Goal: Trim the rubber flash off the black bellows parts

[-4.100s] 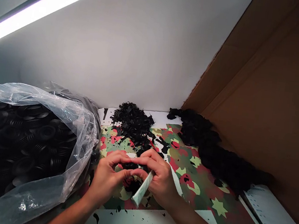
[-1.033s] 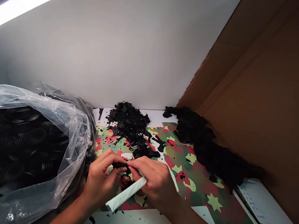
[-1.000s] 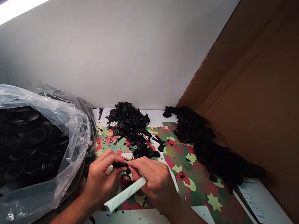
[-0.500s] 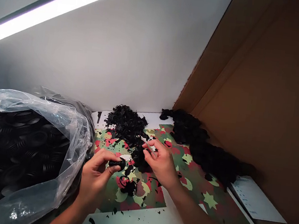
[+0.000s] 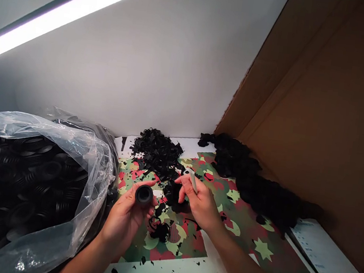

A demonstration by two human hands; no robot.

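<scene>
Bare left hand (image 5: 126,219): gripping, thumb and fingers.
Bare right hand (image 5: 202,206): fingers curled, gripping too.
Black, round, hollow, rubber-looking part (image 5: 143,201): in the left hand; I judge it light, springy, sturdy; pinch its outer wall.
Slim, pale rod (image 5: 193,182): in the right.

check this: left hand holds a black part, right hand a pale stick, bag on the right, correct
Wrong side: in the head view the bag is on the left. The left hand holds a black part, the right hand a pale stick.
</scene>
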